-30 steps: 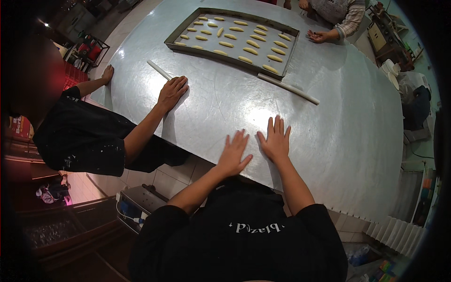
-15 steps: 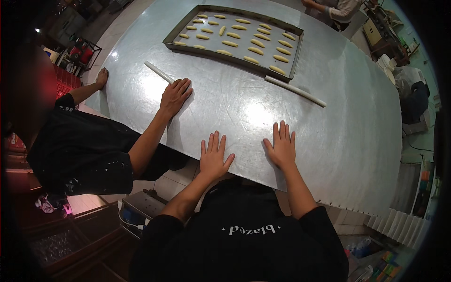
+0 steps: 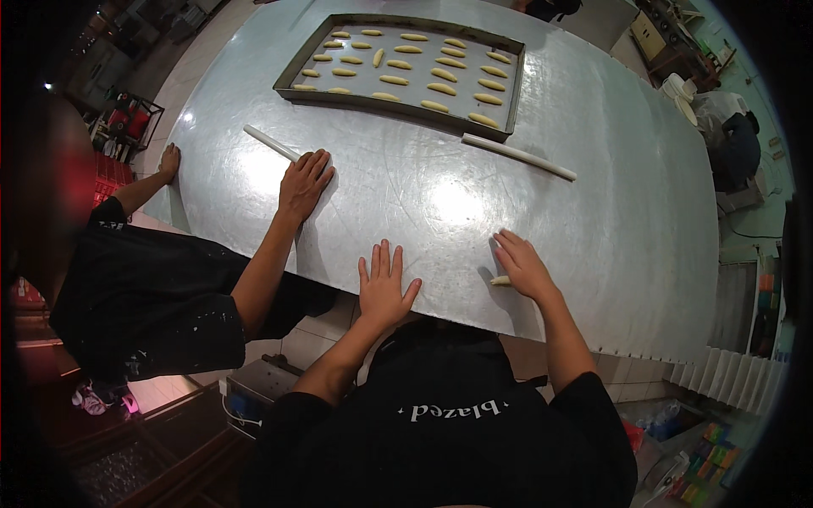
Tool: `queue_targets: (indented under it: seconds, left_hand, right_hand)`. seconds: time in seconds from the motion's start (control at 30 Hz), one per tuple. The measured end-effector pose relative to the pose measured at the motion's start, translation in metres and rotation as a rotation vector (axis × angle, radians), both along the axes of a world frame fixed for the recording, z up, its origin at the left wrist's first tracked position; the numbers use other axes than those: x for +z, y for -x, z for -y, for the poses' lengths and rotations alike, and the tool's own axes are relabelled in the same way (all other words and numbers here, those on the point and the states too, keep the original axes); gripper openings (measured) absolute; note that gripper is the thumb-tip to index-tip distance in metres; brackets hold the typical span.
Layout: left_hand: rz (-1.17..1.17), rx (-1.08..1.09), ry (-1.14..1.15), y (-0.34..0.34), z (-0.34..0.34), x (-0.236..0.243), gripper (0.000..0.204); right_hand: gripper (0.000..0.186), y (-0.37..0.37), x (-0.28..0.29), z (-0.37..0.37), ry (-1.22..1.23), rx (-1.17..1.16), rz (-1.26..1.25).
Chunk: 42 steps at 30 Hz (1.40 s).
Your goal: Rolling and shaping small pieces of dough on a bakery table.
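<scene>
My left hand [image 3: 387, 288] lies flat near the front edge of the metal table [image 3: 627, 237], fingers spread and nothing in it. Tilted on its side, my right hand [image 3: 522, 264] is slightly above the tabletop with its fingers stretched out. A small pale piece of dough [image 3: 500, 280] pokes out from under its palm, partly hidden by the hand. Farther off, a rectangular metal baking tray [image 3: 292, 83] holds several rows of slim, pointed dough pieces [image 3: 442, 88].
A white rolling rod [image 3: 521, 157] lies against the tray's near right corner. To my left, a co-worker's hand [image 3: 305, 182] rests at the end of another white rod [image 3: 271, 142]; their other hand [image 3: 169, 162] is at the table's left edge. White buckets [image 3: 675, 88] stand beyond the table.
My right hand has turned from flat to tilted and shifted slightly right and nearer, showing the dough piece beneath it. My left hand stays flat. The view has shifted a little.
</scene>
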<state>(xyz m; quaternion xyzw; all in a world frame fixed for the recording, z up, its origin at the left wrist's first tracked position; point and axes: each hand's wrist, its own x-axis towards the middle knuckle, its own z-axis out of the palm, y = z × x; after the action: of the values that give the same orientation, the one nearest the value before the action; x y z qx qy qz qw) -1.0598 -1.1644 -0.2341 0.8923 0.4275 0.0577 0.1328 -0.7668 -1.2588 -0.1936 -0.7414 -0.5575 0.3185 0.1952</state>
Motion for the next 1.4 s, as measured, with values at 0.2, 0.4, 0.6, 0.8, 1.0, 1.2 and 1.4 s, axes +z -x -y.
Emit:
queue_targets:
  seconds: [0.2,0.4,0.6,0.8,1.0,1.2,1.4]
  left_hand:
    - [0.011,0.028,-0.032,-0.002,0.0,0.001,0.075]
    - [0.034,0.072,-0.065,-0.005,0.003,0.001,0.074]
    - [0.023,0.127,-0.062,-0.003,0.006,0.004,0.071]
    - [-0.008,0.202,-0.034,-0.012,0.008,0.007,0.071]
    - [-0.026,0.24,-0.034,-0.016,0.008,0.007,0.069]
    - [0.011,0.231,-0.049,-0.017,0.009,0.012,0.068]
    - [0.358,0.246,0.039,-0.024,-0.031,0.015,0.042]
  right_hand:
    - [0.033,0.004,0.016,0.057,-0.231,0.127,0.26]
    - [0.022,-0.002,0.0,0.056,-0.347,0.093,0.259]
    - [0.019,-0.025,0.017,0.028,-0.354,0.074,-0.063]
    - [0.029,-0.036,0.033,-0.032,-0.152,-0.458,-1.219]
    - [0.037,-0.038,0.04,-0.069,-0.147,-0.466,-1.376]
    - [0.043,-0.027,0.038,-0.097,-0.253,-0.484,-1.215]
    - [0.039,0.002,0.035,-0.127,-0.618,-0.318,-0.469]
